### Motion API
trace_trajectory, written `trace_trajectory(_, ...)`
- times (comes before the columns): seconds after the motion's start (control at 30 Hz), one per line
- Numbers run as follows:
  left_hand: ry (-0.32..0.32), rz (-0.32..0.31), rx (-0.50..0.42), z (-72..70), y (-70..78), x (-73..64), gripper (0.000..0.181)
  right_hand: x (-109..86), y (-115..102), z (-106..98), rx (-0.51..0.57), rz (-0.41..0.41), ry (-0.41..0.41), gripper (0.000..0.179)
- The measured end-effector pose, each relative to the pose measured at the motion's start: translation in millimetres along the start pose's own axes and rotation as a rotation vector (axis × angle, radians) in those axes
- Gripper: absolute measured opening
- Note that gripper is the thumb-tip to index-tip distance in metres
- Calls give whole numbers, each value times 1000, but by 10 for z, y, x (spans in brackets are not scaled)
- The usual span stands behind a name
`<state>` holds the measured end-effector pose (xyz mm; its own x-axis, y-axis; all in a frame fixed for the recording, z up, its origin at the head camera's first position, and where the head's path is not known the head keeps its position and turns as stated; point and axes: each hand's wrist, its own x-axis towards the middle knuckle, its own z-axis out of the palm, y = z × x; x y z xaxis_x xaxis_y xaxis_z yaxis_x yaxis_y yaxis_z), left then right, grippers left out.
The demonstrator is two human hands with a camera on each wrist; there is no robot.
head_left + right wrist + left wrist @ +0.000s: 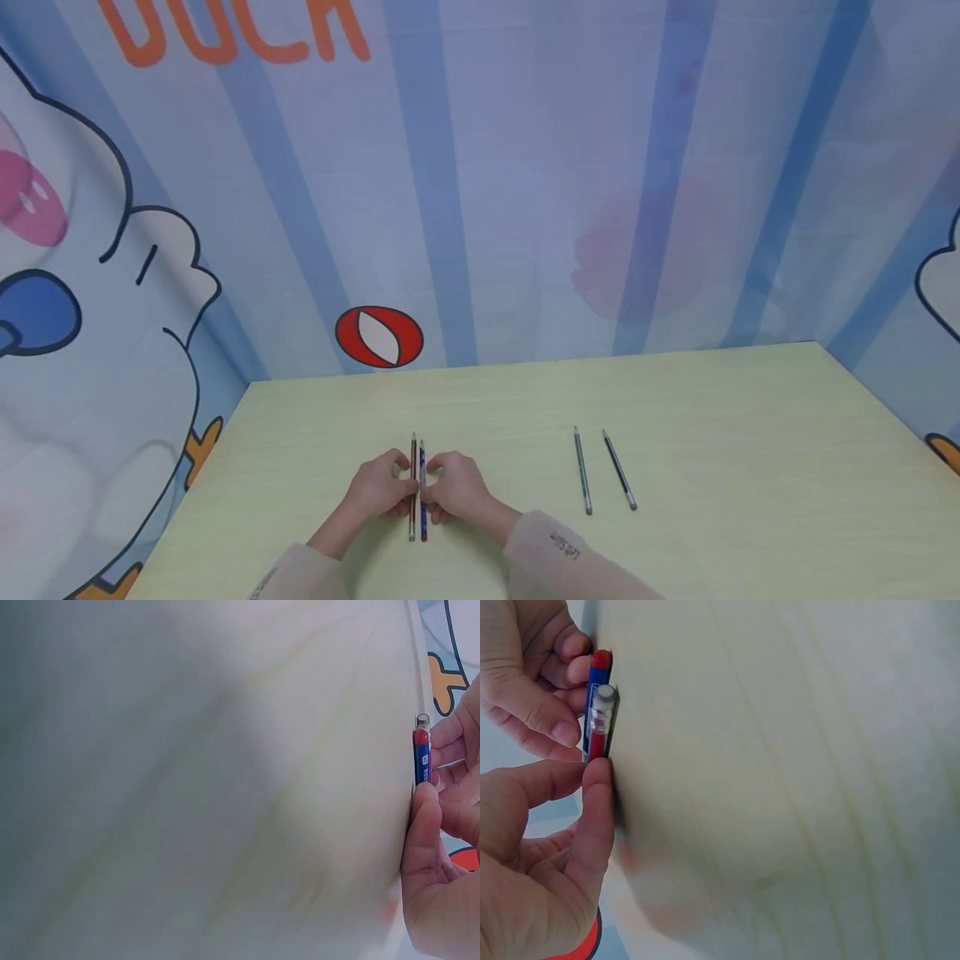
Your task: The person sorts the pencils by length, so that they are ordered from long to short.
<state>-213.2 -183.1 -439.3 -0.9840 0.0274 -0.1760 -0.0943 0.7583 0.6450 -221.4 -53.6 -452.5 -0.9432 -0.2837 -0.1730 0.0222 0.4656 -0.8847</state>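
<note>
In the head view my left hand (pixel 380 485) pinches a red pencil (pixel 412 525) between thumb and fingers. Its metal ferrule and whitish eraser (pixel 605 693) show in the left wrist view. Right beside it, nearly parallel, is a blue pencil (pixel 423 528) with a red end (pixel 601 659). My right hand (pixel 460 487) pinches that one from the other side, as the right wrist view also shows at the blue barrel (pixel 422 761). Both pencils point away from me, low over or on the table; exact contact cannot be told.
Two dark pencils, one greenish (pixel 582 472) and one blackish (pixel 619 471), lie apart on the pale table (pixel 720 433), right of my hands. A blue striped cloth (pixel 510 208) with cartoon prints rises behind the table's back edge.
</note>
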Motion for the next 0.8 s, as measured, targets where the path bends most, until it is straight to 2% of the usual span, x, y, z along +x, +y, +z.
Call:
trace_trajectory(0.33, -36, -51, 21, -14, 17, -28, 32, -121, 26, -113, -30, -45, -62, 30)
trace_trajectory(0.5, -37, -66, 70, -28, 13, -62, 37, -213, 87, -228, -35, -58, -99, 27)
trace_trajectory(0.63, 12, -33, 135, -39, 9, -95, 37, -286, 139, -374, -34, -68, -144, 27)
trace_trajectory(0.8, 93, 48, 145, -41, 66, -125, 29, -339, 189, -603, -19, -102, -171, 29)
